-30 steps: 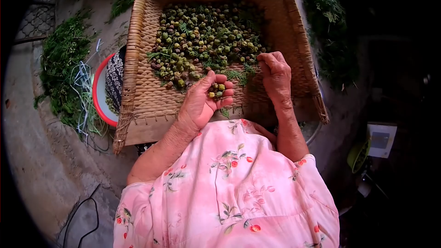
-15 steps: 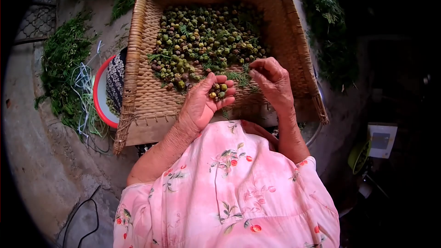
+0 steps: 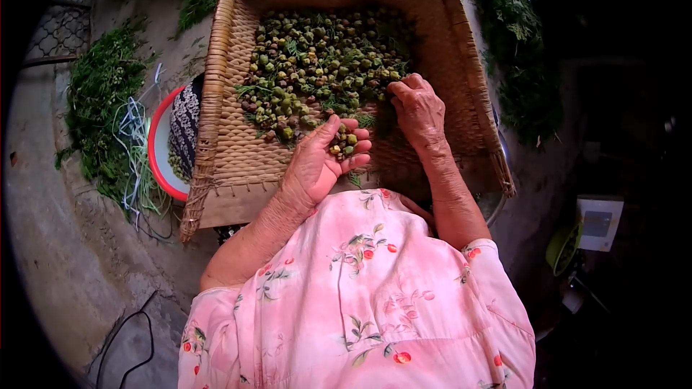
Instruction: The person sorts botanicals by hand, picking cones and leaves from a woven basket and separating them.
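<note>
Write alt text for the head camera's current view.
A cupped left hand holds several small, roundish green-brown pods; the right hand is curled at the edge of a larger pile in a brown woven basket. Feathery green cuttings lie on the grey floor.

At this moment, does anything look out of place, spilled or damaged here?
No clear damage shows. Only untidy: pale strings lie loosely tangled on the floor beside the red-rimmed basin, and green sprigs are mixed among the round cones in the woven basket.
</note>
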Tool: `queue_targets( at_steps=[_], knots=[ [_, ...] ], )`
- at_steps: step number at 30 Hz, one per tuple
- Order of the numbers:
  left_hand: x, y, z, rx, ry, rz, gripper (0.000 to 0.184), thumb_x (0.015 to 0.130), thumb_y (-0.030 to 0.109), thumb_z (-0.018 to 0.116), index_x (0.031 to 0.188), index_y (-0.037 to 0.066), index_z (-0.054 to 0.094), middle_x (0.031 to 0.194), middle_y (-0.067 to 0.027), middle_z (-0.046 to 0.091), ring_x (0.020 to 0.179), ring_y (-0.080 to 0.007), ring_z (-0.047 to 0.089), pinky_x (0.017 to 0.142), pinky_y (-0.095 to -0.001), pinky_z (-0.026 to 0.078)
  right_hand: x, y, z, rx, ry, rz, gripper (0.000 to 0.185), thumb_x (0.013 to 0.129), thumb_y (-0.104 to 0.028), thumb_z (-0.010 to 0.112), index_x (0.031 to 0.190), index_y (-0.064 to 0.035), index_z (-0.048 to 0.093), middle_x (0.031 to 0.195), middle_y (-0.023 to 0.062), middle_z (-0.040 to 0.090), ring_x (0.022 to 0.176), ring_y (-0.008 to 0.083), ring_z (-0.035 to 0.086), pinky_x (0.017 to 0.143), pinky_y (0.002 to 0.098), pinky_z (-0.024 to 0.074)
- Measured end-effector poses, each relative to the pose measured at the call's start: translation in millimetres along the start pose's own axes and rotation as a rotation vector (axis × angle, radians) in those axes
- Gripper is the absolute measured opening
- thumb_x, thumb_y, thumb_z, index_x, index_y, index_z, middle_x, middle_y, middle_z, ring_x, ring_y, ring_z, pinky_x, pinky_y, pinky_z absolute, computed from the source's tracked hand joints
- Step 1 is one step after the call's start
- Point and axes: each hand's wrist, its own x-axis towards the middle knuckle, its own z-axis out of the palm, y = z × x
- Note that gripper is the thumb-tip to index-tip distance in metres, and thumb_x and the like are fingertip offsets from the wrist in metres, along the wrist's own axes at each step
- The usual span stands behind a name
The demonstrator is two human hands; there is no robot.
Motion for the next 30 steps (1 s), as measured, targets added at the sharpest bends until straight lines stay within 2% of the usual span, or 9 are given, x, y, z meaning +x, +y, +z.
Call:
queue_targets(
  at_steps=[6,8,9,10,13,17,20,23,30],
  knots=[
    [1.1,0.4,-1.2,-0.001,0.004,-0.005,0.037,0.094,0.033,0.050,0.108,-0.001,0.054,0.100,-0.0149,0.061,0.086,-0.0237,0.063,0.074,-0.0363,0.056,-10.0,-3.6,-9.1,0.083,0.080,0.055,0.008,0.079,-0.010,0.063,0.087,-0.0116,0.063,0.084,0.0062,0.055,0.082,0.0260,0.058,0.066,0.0371,0.0474],
    [1.4,-0.4,-1.5,-0.002,0.004,-0.011,0.036,0.094,0.033,0.049,0.107,0.000,0.055,0.099,-0.0146,0.061,0.087,-0.0240,0.063,0.075,-0.0370,0.056,-16.8,-9.5,-21.7,0.376,0.049,0.152,0.009,0.079,-0.008,0.064,0.088,-0.0087,0.061,0.083,0.0077,0.056,0.075,0.0267,0.059,0.064,0.0355,0.0474],
    [2.2,-0.9,-0.9,-0.007,0.002,-0.002,0.036,0.094,0.033,0.049,0.108,0.000,0.055,0.100,-0.0144,0.061,0.087,-0.0239,0.063,0.076,-0.0373,0.056,-20.2,-14.1,-29.5,0.505,0.035,0.141,0.014,0.077,-0.004,0.066,0.091,-0.0066,0.062,0.083,0.0066,0.058,0.072,0.0222,0.060,0.064,0.0309,0.0476],
    [2.8,-1.8,-0.4,-0.011,0.000,0.006,0.036,0.094,0.033,0.049,0.108,0.000,0.055,0.100,-0.0141,0.061,0.087,-0.0238,0.063,0.076,-0.0375,0.056,-23.5,-15.6,-31.6,0.504,0.034,0.142,0.014,0.077,-0.004,0.066,0.091,-0.0066,0.062,0.083,0.0066,0.058,0.072,0.0222,0.060,0.064,0.0309,0.0476],
    [2.5,-2.4,2.9,-0.040,-0.013,0.011,0.037,0.094,0.034,0.049,0.108,0.000,0.054,0.101,-0.0138,0.061,0.090,-0.0236,0.062,0.078,-0.0388,0.055,-25.2,-19.3,-41.7,0.992,-0.299,0.090,0.022,0.075,-0.003,0.071,0.095,-0.0043,0.064,0.083,0.0047,0.058,0.075,0.0140,0.058,0.066,0.0266,0.0474],
    [3.0,-1.6,4.0,-0.035,-0.002,0.003,0.038,0.094,0.035,0.050,0.109,0.000,0.054,0.103,-0.0139,0.060,0.092,-0.0233,0.062,0.080,-0.0400,0.054,-11.1,-18.0,-24.5,0.750,-0.075,0.122,0.021,0.075,-0.002,0.069,0.095,-0.0046,0.064,0.086,0.0074,0.059,0.077,0.0192,0.060,0.066,0.0286,0.0480],
    [4.4,-1.2,-1.3,-0.012,-0.023,-0.014,0.038,0.094,0.035,0.050,0.109,0.000,0.054,0.102,-0.0143,0.060,0.091,-0.0236,0.062,0.079,-0.0399,0.055,1.1,-8.5,-2.9,0.355,-0.036,0.089,0.021,0.076,-0.007,0.067,0.095,-0.0073,0.061,0.088,0.0097,0.057,0.081,0.0294,0.059,0.067,0.0372,0.0480],
    [3.8,-0.9,-3.1,-0.045,-0.028,-0.020,0.038,0.093,0.036,0.050,0.108,0.001,0.055,0.100,-0.0146,0.061,0.087,-0.0238,0.062,0.077,-0.0389,0.055,3.7,-16.4,5.0,0.166,-0.025,0.059,0.021,0.075,-0.008,0.067,0.096,-0.0087,0.062,0.089,0.0092,0.058,0.082,0.0295,0.060,0.068,0.0367,0.0483],
    [4.6,-0.6,-4.2,-0.044,-0.027,-0.015,0.039,0.093,0.037,0.051,0.108,0.001,0.054,0.099,-0.0146,0.061,0.087,-0.0235,0.062,0.076,-0.0383,0.056,-4.1,-14.7,3.4,0.177,0.024,0.089,0.020,0.075,-0.009,0.067,0.094,-0.0093,0.059,0.088,0.0088,0.057,0.081,0.0297,0.059,0.067,0.0389,0.0478]
  ],
)
